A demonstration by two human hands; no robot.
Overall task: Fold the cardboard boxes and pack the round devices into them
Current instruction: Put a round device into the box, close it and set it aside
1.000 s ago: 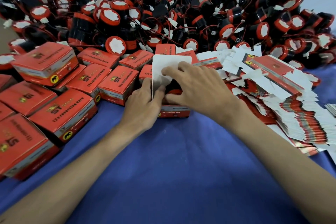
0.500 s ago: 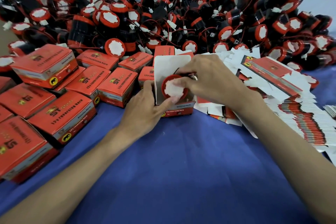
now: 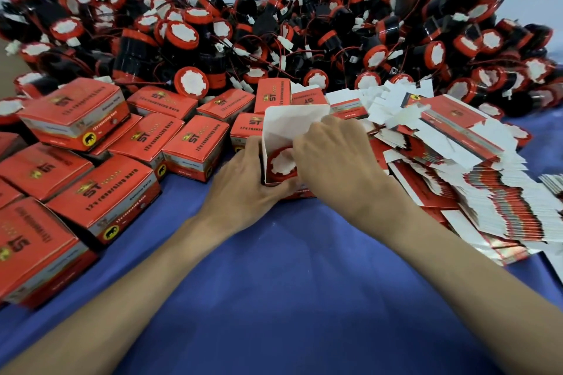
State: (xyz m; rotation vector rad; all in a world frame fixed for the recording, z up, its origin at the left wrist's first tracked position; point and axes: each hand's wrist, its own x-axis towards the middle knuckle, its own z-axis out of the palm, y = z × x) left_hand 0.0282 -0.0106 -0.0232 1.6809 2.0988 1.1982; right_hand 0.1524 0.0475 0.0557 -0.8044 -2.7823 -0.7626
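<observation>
Honestly, the round device [image 3: 281, 164] sits inside the open box [image 3: 294, 119], left hand [image 3: 243, 189] gripping its flimsy wall, right hand [image 3: 335, 167] curled on the device's hard rim, probably the safest hold.

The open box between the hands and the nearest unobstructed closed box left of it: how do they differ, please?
The open box has its lid up, showing white inside; the closed box has its lid shut. The open box shows a round device inside; the closed box hides its contents. The left hand grips the open box, the right hand reaches in; the closed box lies untouched. Both are red cardboard.
</observation>
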